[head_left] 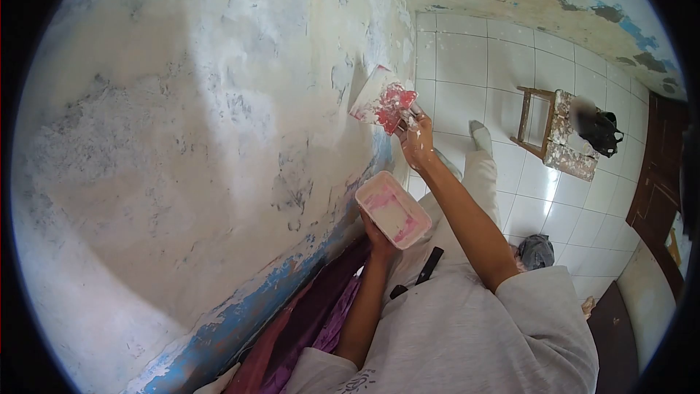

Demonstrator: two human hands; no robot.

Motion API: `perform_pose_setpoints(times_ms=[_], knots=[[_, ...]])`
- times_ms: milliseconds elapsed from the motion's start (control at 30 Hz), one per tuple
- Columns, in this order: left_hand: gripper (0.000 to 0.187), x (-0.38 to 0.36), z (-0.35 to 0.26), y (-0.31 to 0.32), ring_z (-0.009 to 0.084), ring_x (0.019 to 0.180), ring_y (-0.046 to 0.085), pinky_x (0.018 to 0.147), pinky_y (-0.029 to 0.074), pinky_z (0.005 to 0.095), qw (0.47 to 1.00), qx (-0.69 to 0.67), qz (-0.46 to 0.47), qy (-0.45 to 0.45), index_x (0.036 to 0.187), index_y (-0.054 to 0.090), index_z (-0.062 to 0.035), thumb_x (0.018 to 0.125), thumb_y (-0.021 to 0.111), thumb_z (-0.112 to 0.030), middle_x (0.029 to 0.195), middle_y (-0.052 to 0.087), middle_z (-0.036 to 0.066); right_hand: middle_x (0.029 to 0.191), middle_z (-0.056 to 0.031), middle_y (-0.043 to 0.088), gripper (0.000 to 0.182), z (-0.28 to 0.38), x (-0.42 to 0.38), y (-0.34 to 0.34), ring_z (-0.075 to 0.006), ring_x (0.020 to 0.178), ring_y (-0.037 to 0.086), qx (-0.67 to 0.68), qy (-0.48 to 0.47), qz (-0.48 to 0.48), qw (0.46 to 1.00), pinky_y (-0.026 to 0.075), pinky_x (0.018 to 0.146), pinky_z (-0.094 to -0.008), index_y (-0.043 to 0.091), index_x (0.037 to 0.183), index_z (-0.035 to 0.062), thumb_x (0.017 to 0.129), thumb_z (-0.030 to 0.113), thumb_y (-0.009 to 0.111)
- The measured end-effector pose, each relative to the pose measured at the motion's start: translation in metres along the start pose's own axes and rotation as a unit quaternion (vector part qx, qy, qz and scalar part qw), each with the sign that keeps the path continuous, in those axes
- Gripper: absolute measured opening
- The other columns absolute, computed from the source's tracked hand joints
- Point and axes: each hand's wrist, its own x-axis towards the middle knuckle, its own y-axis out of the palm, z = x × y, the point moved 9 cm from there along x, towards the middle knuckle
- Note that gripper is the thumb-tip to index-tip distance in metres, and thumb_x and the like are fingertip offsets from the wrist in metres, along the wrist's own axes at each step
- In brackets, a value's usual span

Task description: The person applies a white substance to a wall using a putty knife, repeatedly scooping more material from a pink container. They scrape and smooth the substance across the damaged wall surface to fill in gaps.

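A wide scraper (384, 99) with red and white smears on its blade is held in my right hand (416, 140), its fingers wrapped round the handle. The blade is beside the patchy wall (168, 138); whether it touches the surface I cannot tell. Below it, my left hand (378, 235) holds a white rectangular tub (394, 210) from underneath and the side, most of its fingers hidden. Pinkish white paste lines the inside of the tub.
A paint-spattered wooden stool (574, 135) carrying a black bag (601, 131) stands on the white tiled floor (459, 51). Purple cloth (321, 321) lies along the wall's foot. A grey bundle (537, 251) is on the floor, and a brown door (660, 153) is at the right.
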Motion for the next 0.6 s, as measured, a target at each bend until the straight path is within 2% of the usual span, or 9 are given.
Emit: perform_pose_setpoints(times_ms=[67,133,200,267,300,400,500,600], knots=[[0.075,0.001,0.001,-0.004,0.03,0.13,0.055,0.109,0.046,0.0518,1.0,-0.004,0.001,-0.002,0.15,0.043,-0.0183,0.099,0.034,-0.072,0.143,0.054,0.007,0.101,-0.0125,0.072,0.029,0.013,-0.003,0.006,-0.0192,0.085,0.071,-0.035,-0.053,-0.007,0.998,0.063,0.075,-0.0358,0.06,0.128,-0.0001,0.102,0.011,0.059],[0.075,0.003,0.002,-0.009,0.0303,0.131,0.054,0.11,0.045,0.052,1.0,-0.007,0.0,-0.006,0.15,0.043,-0.0183,0.099,0.034,-0.073,0.144,0.054,0.007,0.092,-0.0164,0.072,0.03,0.022,0.0,0.014,-0.0208,0.076,0.071,-0.248,-0.162,-0.011,0.955,0.059,0.067,-0.0378,0.059,0.129,-0.0008,0.1,0.007,0.06],[0.076,0.002,0.004,-0.014,0.0306,0.131,0.053,0.111,0.043,0.0515,1.0,-0.007,-0.004,-0.014,0.151,0.043,-0.0184,0.099,0.033,-0.073,0.145,0.053,0.007,0.101,-0.0145,0.072,0.04,0.01,-0.004,0.023,-0.021,0.078,0.07,-0.467,-0.15,0.016,0.871,0.057,0.07,-0.0363,0.053,0.136,-0.004,0.097,-0.002,0.057],[0.076,-0.002,0.001,0.001,0.0306,0.132,0.052,0.112,0.042,0.0507,1.0,-0.007,-0.005,-0.022,0.151,0.042,-0.0188,0.099,0.033,-0.074,0.145,0.052,0.006,0.093,-0.0192,0.07,0.044,-0.013,-0.013,0.049,-0.0277,0.073,0.069,-0.518,-0.145,0.082,0.839,0.056,0.067,-0.0399,0.053,0.135,-0.0049,0.091,-0.006,0.056],[0.076,-0.004,0.001,0.005,0.0306,0.133,0.052,0.113,0.041,0.0503,1.0,-0.008,-0.006,-0.026,0.152,0.042,-0.0191,0.099,0.033,-0.074,0.145,0.052,0.006,0.089,-0.0216,0.068,0.046,-0.028,-0.018,0.062,-0.0311,0.071,0.068,-0.542,-0.141,0.115,0.821,0.055,0.065,-0.0417,0.053,0.134,-0.0054,0.089,-0.009,0.056],[0.075,-0.006,0.0,0.0,0.03,0.133,0.052,0.113,0.041,0.049,0.999,-0.013,0.01,-0.029,0.152,0.041,-0.0193,0.1,0.033,-0.072,0.145,0.052,0.005,0.089,-0.0262,0.065,0.049,-0.041,-0.041,0.098,-0.0397,0.074,0.067,-0.563,-0.268,0.12,0.773,0.055,0.066,-0.0448,0.056,0.13,-0.0045,0.082,-0.011,0.055],[0.074,-0.001,0.003,-0.021,0.0295,0.132,0.053,0.111,0.042,0.049,0.999,-0.029,-0.002,-0.03,0.152,0.041,-0.0191,0.1,0.033,-0.072,0.143,0.054,0.005,0.093,-0.0274,0.066,0.044,-0.025,-0.057,0.097,-0.0443,0.078,0.066,-0.501,-0.313,0.182,0.786,0.056,0.069,-0.0471,0.058,0.125,-0.0037,0.081,-0.011,0.056],[0.075,0.003,0.004,-0.025,0.0278,0.128,0.056,0.11,0.044,0.0462,1.0,0.008,-0.005,-0.016,0.149,0.043,-0.0156,0.1,0.034,-0.072,0.14,0.056,0.007,0.096,-0.028,0.066,0.042,0.006,-0.095,0.104,-0.0448,0.08,0.066,-0.45,-0.372,0.274,0.764,0.056,0.07,-0.046,0.06,0.122,-0.0033,0.081,-0.013,0.056]])
